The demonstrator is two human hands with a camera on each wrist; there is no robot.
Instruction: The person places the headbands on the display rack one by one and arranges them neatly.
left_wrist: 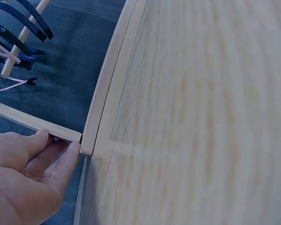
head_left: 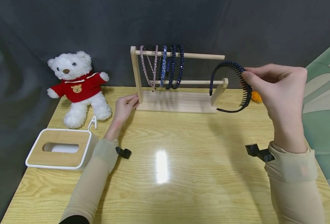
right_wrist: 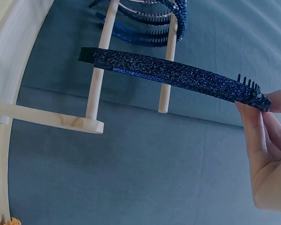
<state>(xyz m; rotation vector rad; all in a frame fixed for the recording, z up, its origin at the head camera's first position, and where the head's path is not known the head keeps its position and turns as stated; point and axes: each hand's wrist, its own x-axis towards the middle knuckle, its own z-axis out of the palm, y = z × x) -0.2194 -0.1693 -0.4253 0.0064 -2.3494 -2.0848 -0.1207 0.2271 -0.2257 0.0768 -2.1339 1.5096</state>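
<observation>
My right hand (head_left: 284, 85) pinches a dark blue glittery headband (right_wrist: 168, 72) with comb teeth along its inner side. It hangs in the air beside the right end of a wooden headband stand (head_left: 179, 104), whose upper rod (head_left: 204, 56) ends free on that side. At the other end, my left hand (head_left: 123, 109) holds the foot of the stand's left post, thumb and fingers on either side of the wood in the left wrist view. On the rods hang a pink braided headband (head_left: 143, 63), a light blue glittery one (head_left: 164, 65) and dark blue ones (head_left: 181, 67).
A white teddy bear (head_left: 82, 85) in a red sweater sits at the back left. In front of it stand a tissue box (head_left: 61, 160) with a wooden lid and a white letter A (head_left: 95, 122). Something orange and fluffy (head_left: 256, 97) lies behind the held headband.
</observation>
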